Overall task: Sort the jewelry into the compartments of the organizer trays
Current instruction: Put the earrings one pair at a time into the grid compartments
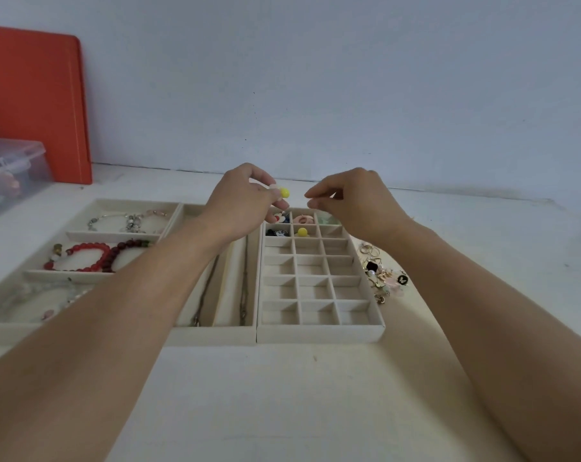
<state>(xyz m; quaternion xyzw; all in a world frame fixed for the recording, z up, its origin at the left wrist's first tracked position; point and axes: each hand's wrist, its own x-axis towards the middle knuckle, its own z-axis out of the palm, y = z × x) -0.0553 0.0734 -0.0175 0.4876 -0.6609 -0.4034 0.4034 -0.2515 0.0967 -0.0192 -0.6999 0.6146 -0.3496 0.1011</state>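
My left hand [245, 198] pinches a yellow ball earring [284, 193] above the far end of the grid tray [319, 333]. My right hand [346, 198] hovers beside it with thumb and forefinger pinched together; whether something tiny sits between them I cannot tell. A second yellow ball earring [302, 232] lies in the middle cell of the tray's second row. Other far cells hold a pink piece [304, 219], a black piece [275, 232] and a pale green piece [326, 219]. A loose heap of earrings and rings [381, 273] lies on the table right of the tray.
The left tray [29, 276] holds red bead bracelets [92, 256], silver bracelets [129, 221] and pale bracelets. The middle tray [212, 336] holds two long chains. A clear plastic box [9, 175] and an orange board [35, 101] stand at the far left by the wall.
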